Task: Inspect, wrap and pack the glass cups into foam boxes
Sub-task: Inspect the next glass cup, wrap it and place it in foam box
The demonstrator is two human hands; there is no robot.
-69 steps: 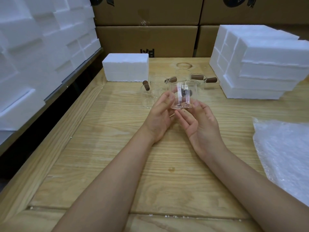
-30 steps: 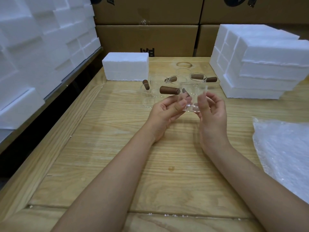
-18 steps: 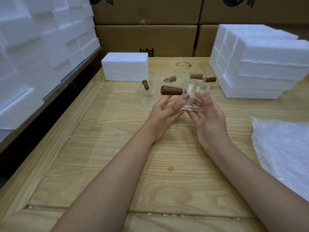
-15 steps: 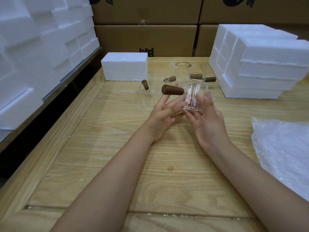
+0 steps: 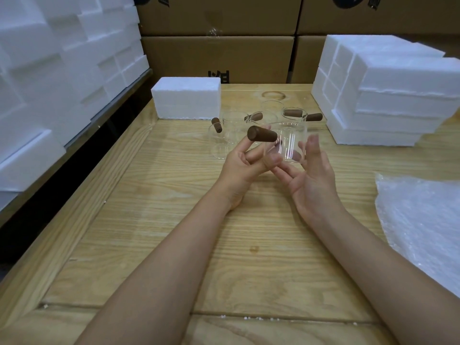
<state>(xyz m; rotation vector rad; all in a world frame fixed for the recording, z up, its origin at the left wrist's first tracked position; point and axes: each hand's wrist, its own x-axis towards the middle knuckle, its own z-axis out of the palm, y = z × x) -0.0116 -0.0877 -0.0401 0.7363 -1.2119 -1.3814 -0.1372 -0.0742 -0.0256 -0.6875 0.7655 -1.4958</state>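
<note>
A clear glass cup (image 5: 290, 143) with a brown wooden handle (image 5: 261, 136) is held upright above the wooden table (image 5: 174, 220). My left hand (image 5: 242, 168) holds it from the left, index finger under the handle and the other fingers at the cup's base. On the right, my right hand (image 5: 311, 178) cradles it, thumb on the far wall and fingers under the bottom. Several more glass cups (image 5: 271, 110) with wooden handles stand just behind. A white foam box (image 5: 186, 100) sits at the back left of the table.
Stacked foam boxes (image 5: 388, 95) stand at the back right, and a wall of foam pieces (image 5: 49, 70) runs along the left. Bubble wrap (image 5: 423, 220) lies on the table at the right. Cardboard cartons (image 5: 216, 58) close off the back.
The cup has been turned between both hands: its handle swung from the far side round to the left and now points toward me. My right hand shifted from under the cup to its right side.
</note>
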